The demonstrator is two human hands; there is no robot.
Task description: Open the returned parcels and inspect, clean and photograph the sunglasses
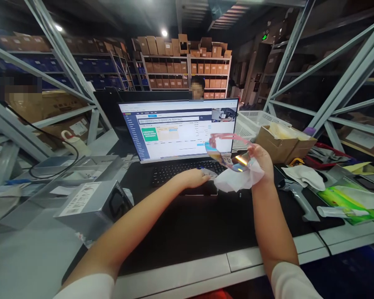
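Note:
My right hand [263, 162] is raised in front of the monitor and grips a pair of sunglasses [216, 155] with mirrored lenses and a pinkish frame. A white cloth [238, 177] hangs beneath the lenses, held in the same hand. Over the front of the black keyboard [165, 175], my left hand [195, 177] is closed, its fingertips pinched. Something translucent shows at those fingertips; its kind is unclear. Behind both hands stands the lit monitor [174, 133].
A grey labelled box [93, 207] stands at the left beside clear trays [96, 166]. On the right lie a barcode scanner [299, 199], a white cloth [305, 176] and a green packet [349, 199]. Cardboard boxes [274, 143] and a white basket [246, 124] stand behind. Two people are beyond the bench.

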